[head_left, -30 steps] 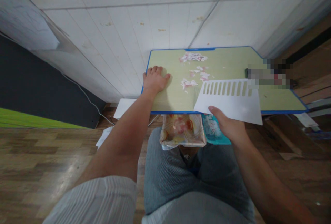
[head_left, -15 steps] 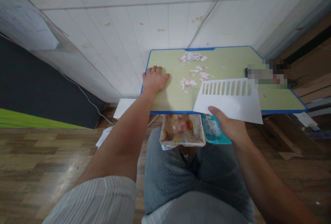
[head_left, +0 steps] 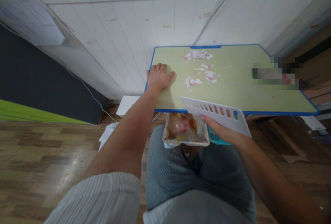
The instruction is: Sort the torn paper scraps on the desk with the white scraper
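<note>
My left hand [head_left: 159, 77] lies flat with fingers spread on the left end of a pale yellow table [head_left: 232, 94] with a blue edge. My right hand [head_left: 221, 129] grips a white slotted plastic sheet [head_left: 217, 113], thumb on its near face; the other fingers are hidden behind it. The sheet is tilted over the table's front edge. Small scraps of white and pinkish paper [head_left: 198, 55] lie in a heap at the back, with looser scraps [head_left: 193, 81] nearer the middle. Below the edge, by my lap, are a patterned lined box [head_left: 184, 130] and a partly covered turquoise tray [head_left: 217, 137].
A blurred-out object [head_left: 276, 75] sits at the table's right end. Behind the table rises a white panelled wall [head_left: 129, 27] with a cable [head_left: 217, 10]. A white box [head_left: 128, 105] stands on the floor left of the table, and a cardboard box [head_left: 287, 137] is at the right.
My right hand has drawn the slotted sheet back toward me and tipped it, so it now hides most of the turquoise tray. My left hand stays on the table. The whole view has shifted slightly.
</note>
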Demonstrator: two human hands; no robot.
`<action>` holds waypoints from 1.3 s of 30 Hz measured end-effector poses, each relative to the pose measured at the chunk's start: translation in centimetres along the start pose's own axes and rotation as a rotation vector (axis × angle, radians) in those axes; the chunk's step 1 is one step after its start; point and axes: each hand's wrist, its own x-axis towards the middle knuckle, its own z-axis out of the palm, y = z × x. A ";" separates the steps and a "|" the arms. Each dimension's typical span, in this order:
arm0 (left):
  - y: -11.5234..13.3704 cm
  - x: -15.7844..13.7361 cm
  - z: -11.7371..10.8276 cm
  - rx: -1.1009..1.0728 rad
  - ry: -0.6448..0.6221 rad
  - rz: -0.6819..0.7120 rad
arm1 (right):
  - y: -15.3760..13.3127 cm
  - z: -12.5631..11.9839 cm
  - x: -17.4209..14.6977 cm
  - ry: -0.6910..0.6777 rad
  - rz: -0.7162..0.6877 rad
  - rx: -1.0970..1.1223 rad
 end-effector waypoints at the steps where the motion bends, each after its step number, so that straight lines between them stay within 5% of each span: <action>1: 0.0 0.0 0.0 0.001 -0.003 0.000 | 0.1 -0.2 0.1 -0.012 -0.026 -0.012; 9: 0.2 -0.1 -0.3 -0.033 -0.011 0.009 | 1.1 -0.2 0.0 0.014 0.072 -0.007; 16: 0.2 -0.1 -0.3 -0.024 -0.017 -0.002 | 1.1 -0.2 0.1 0.008 0.016 -0.048; 29: 0.2 -0.1 -0.1 -0.018 0.003 0.002 | 4.0 -1.4 0.3 -0.056 -0.662 -0.088; 35: 0.0 0.1 0.3 -0.020 0.018 0.011 | 3.1 -0.9 0.4 0.002 -0.543 -0.098; 39: 0.0 0.1 0.3 -0.028 0.020 0.004 | 2.9 -0.7 0.5 -0.087 -0.580 -0.161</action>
